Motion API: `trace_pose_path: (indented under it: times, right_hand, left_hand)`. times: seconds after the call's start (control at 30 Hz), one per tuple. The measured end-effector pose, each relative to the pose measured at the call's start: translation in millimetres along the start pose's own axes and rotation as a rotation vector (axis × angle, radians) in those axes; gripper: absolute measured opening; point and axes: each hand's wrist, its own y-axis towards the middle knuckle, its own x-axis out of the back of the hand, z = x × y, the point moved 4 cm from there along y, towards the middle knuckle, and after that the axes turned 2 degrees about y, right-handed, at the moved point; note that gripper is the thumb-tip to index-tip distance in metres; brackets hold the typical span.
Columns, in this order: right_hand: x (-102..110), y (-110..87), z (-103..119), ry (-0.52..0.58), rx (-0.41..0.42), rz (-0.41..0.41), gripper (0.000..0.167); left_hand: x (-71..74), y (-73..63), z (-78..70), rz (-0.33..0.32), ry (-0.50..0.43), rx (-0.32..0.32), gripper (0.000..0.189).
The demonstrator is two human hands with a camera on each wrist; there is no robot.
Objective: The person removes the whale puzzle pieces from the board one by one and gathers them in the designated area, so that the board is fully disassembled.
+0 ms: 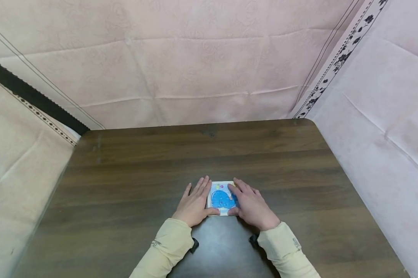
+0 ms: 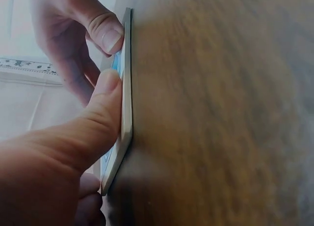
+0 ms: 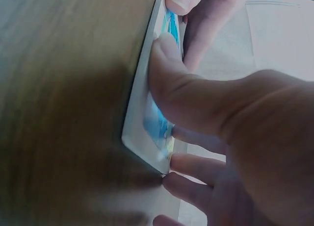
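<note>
A small, thin square puzzle board (image 1: 222, 199) with a blue cartoon figure lies flat on the brown table, between both hands. Along its left edge rest the straight fingers of my left hand (image 1: 193, 204), whose thumb (image 2: 100, 108) touches the board's face near the front edge. My right hand (image 1: 253, 206) lies over the right side, its index finger reaching onto the picture and its thumb (image 3: 169, 74) on the near margin. In the right wrist view, other right fingertips touch the board's side edge. The fingers cover part of the picture's right side.
The wood-grain table (image 1: 143, 173) stretches out around the hands. Pale patterned cloth (image 1: 195, 69) hangs behind it and at both sides. A dark grey surface (image 1: 222, 247) shows between the forearms at the near side.
</note>
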Motion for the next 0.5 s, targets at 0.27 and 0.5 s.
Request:
trace_pose_path:
  times: [0.27,0.5]
  right_hand:
    - [7,8.1,6,-0.025,0.017,-0.006,0.083]
    - [6,20.1,25,0.006,0.154,-0.093,0.065]
  left_hand:
    - [-0.3,0.4,1.4,-0.007,0.048,-0.002,0.101]
    - [-2.2,1.9,0.7,-0.004,0.050,-0.016,0.101]
